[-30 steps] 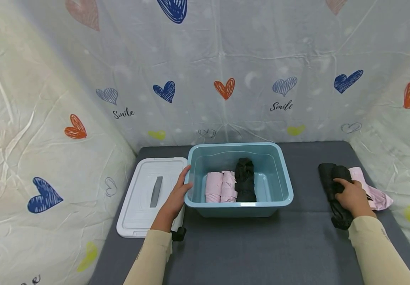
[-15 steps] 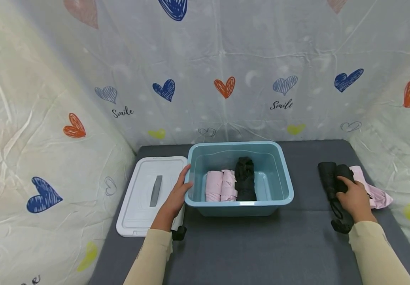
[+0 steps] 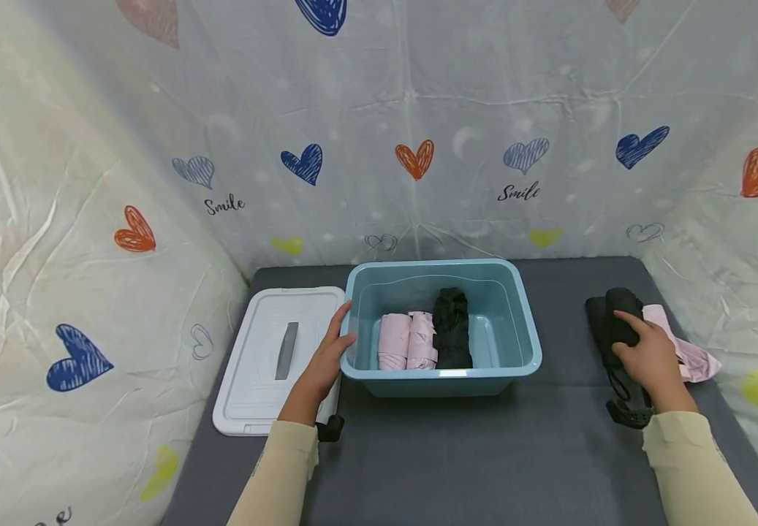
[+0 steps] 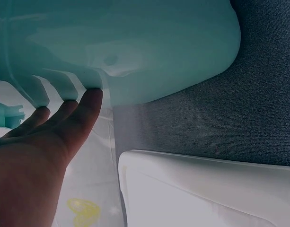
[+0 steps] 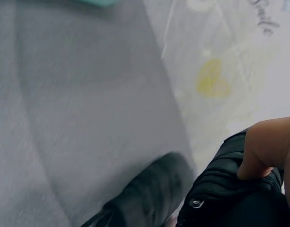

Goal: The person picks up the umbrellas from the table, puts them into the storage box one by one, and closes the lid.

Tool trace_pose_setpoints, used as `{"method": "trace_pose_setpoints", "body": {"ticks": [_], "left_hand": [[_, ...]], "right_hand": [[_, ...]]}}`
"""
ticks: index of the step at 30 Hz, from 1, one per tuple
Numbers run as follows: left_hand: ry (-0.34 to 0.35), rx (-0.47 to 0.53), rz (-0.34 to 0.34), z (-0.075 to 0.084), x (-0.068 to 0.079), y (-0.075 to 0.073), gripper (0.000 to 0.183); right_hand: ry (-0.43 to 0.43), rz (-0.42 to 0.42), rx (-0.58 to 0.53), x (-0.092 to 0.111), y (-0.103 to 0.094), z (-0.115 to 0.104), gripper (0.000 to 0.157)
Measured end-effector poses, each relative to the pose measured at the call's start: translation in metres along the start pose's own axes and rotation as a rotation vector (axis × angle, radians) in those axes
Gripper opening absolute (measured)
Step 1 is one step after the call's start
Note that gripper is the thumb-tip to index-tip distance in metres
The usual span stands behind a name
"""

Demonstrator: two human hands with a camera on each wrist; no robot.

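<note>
My right hand (image 3: 651, 358) grips a rolled black cloth bundle (image 3: 623, 303) at the right side of the table, thumb and fingers on its sides. In the right wrist view the bundle shows pleats and a metal snap. A second black roll (image 3: 597, 315) lies close beside it on the left. Pink cloth (image 3: 701, 365) lies partly behind this hand. My left hand (image 3: 322, 365) rests at the left rim of a blue-green plastic bin (image 3: 418, 375), fingers extended along its outer side. Inside the bin are two pink rolls (image 3: 394, 340) and a black roll (image 3: 452, 332).
A white lid (image 3: 240, 409) with a grey handle (image 3: 286, 351) lies left of the bin, under my left forearm. The dark grey table (image 3: 484, 460) meets a heart-printed curtain (image 3: 352, 88) at the back and sides. The bin's right part shows its bare floor.
My right hand has shifted its hold, and the black bundle under it has moved slightly away from me, now overlapping the second roll more. The left hand stays at the bin.
</note>
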State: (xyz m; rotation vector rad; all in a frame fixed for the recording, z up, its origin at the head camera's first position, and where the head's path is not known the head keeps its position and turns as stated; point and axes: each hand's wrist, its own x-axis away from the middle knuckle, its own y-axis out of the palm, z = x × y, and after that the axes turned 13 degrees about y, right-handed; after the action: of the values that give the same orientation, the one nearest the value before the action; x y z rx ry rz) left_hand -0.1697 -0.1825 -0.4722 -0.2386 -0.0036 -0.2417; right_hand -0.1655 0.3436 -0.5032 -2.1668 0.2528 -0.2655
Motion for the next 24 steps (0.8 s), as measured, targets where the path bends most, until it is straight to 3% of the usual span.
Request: {"method": "trace_pose_setpoints", "body": {"ticks": [9, 15, 24], "left_hand": [[0.014, 0.002, 0.014, -0.014, -0.004, 0.0, 0.055], [0.01, 0.002, -0.002, -0.002, 0.001, 0.0, 0.056], [0.03, 0.004, -0.005, -0.003, 0.0, 0.0, 0.056]], "right_hand": [[-0.015, -0.015, -0.015, 0.009, -0.01, -0.029, 0.063], [-0.046, -0.023, -0.043, 0.014, -0.017, -0.045, 0.064], [-0.053, -0.079, -0.109, 0.021, -0.025, -0.067, 0.066]]}}
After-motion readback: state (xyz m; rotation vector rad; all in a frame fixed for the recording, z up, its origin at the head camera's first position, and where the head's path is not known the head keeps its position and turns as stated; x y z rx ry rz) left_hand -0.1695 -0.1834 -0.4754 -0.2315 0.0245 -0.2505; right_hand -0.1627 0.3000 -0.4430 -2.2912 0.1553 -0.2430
